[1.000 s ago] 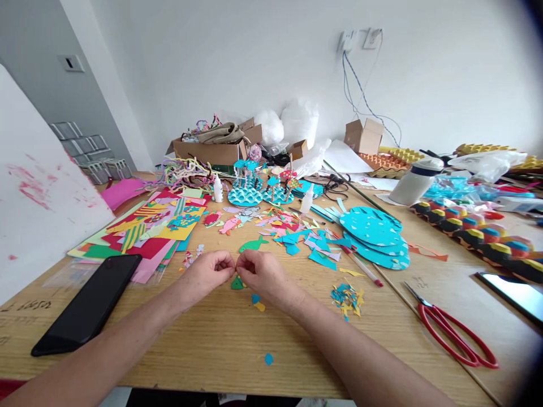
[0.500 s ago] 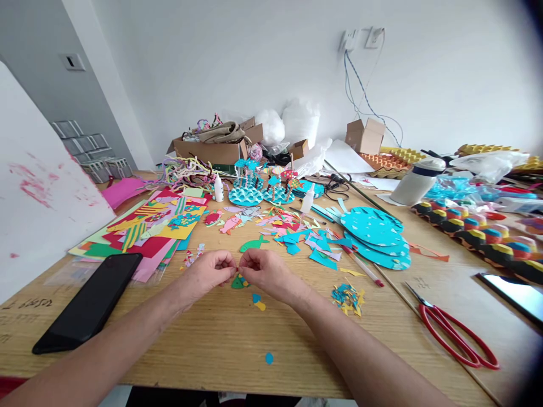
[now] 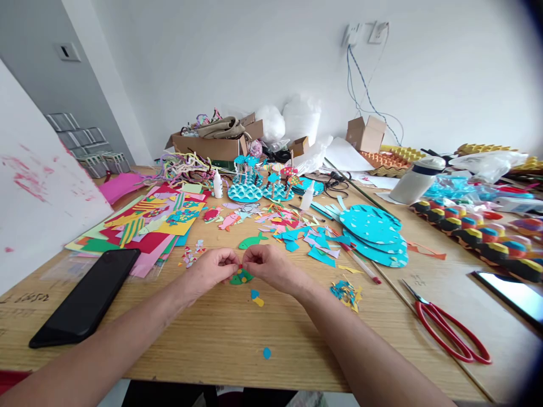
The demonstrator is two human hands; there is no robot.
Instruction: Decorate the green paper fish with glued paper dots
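Observation:
My left hand point(image 3: 215, 267) and my right hand point(image 3: 269, 269) meet fingertip to fingertip above the table, both closed in a pinch. A small red piece of paper point(image 3: 240, 265) shows between their fingertips; its shape is mostly hidden. Just below them lies a green paper fish point(image 3: 242, 277) with yellow and blue dots, partly covered by the fingers. A plain green paper fish point(image 3: 251, 242) rests behind the hands. Nearer to me are a blue and yellow paper scrap point(image 3: 257, 299) and a lone blue paper dot point(image 3: 267, 353).
Red-handled scissors point(image 3: 449, 330) and a thin stick lie at right, near blue paper discs point(image 3: 373, 226). A black phone point(image 3: 87, 299) and stacked coloured paper point(image 3: 144, 232) are at left. Small paper snippets point(image 3: 345, 295), glue bottles point(image 3: 307, 198) and blue-based fish models point(image 3: 245, 192) stand farther back.
A red bit now shows between my fingertips, and more of the dotted green fish is visible. Both hands stay pinched together in nearly the same place; the view has shifted slightly.

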